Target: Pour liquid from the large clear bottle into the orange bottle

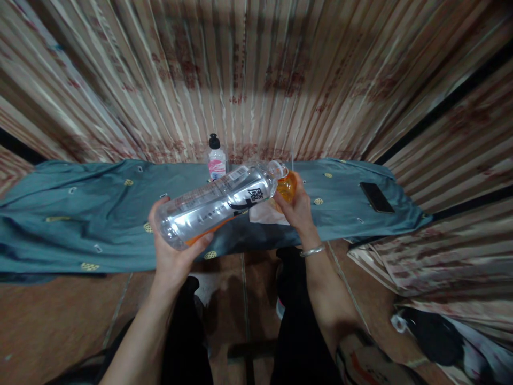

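My left hand (176, 262) is wrapped round the base of a large clear plastic bottle (218, 202) with a silver label and dark lettering. The bottle lies tilted across the middle of the view, its uncapped-looking neck toward the right. At that neck, my right hand (297, 206) grips a small orange see-through container (286, 186). The bottle mouth meets or overlaps the container's upper edge; whether they touch I cannot tell. Part of the container is hidden by my fingers. Beneath them a white sheet or tissue (267, 215) lies on the cloth.
A teal patterned cloth (100, 214) covers the narrow table. Behind the large bottle stands a small clear bottle with a black cap (217, 160). A dark phone (375, 197) lies at the right. Striped curtains (240, 80) hang behind and at both sides. Dark fabric (435, 337) lies at lower right.
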Available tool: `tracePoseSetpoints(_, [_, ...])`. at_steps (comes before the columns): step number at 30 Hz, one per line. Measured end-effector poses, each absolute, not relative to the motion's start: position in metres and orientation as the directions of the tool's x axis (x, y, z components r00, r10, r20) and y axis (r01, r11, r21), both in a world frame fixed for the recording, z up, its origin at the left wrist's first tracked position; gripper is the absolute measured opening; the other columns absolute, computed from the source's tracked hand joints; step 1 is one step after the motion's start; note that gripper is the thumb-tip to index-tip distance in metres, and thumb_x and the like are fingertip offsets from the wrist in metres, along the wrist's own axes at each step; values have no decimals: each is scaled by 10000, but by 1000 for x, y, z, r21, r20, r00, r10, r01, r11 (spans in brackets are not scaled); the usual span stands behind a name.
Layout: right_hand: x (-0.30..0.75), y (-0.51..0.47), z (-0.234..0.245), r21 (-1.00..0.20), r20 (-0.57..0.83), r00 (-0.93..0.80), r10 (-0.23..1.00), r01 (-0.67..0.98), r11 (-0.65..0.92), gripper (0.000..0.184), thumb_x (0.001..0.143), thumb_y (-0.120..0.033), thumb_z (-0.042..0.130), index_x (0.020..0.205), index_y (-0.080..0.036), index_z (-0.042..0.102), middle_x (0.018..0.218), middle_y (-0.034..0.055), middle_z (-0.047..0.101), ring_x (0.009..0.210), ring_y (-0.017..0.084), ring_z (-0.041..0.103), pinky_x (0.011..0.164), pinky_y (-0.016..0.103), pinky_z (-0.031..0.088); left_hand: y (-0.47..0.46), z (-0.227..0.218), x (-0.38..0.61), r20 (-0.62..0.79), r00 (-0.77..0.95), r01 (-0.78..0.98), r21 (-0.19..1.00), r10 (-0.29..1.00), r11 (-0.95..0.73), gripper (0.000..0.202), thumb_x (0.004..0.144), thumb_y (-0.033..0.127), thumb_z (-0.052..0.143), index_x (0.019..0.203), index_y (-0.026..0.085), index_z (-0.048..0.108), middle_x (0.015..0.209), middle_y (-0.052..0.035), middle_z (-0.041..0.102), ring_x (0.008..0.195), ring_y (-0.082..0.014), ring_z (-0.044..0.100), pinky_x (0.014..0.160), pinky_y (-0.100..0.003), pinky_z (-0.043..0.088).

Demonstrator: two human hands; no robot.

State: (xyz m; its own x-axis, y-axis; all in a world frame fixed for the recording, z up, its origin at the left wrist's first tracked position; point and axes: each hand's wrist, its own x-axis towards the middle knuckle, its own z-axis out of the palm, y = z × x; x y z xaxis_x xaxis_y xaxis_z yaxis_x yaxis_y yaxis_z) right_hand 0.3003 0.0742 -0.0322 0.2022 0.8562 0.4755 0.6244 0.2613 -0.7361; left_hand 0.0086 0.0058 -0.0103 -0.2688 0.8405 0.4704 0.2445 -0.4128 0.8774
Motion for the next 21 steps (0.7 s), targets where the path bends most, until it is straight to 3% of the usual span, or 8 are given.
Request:
tracePoseSetpoints(8, [307,76,-40,-713,508,178,843,637,295,890,858,-757,681,1535,-228,449,1382,180,703,1248,371,697,1067,559,547,3,-6,13,477,-289,233,876,830,-423,913,539,382,941,1349,263,536,1213,-87,636,1094,-312,675,978,-505,592])
tracePoseSetpoints(21, [304,74,-37,-712,496,192,847,648,270,881,845,-742,699,1509,-213,463,1317,177,730,1145,377,736,983,536,580,2,-6,13,480,-293,261,872,827,-414,924,551,346,933,1379,264,533,1246,-88,610,1096,-296,665,968,-470,596])
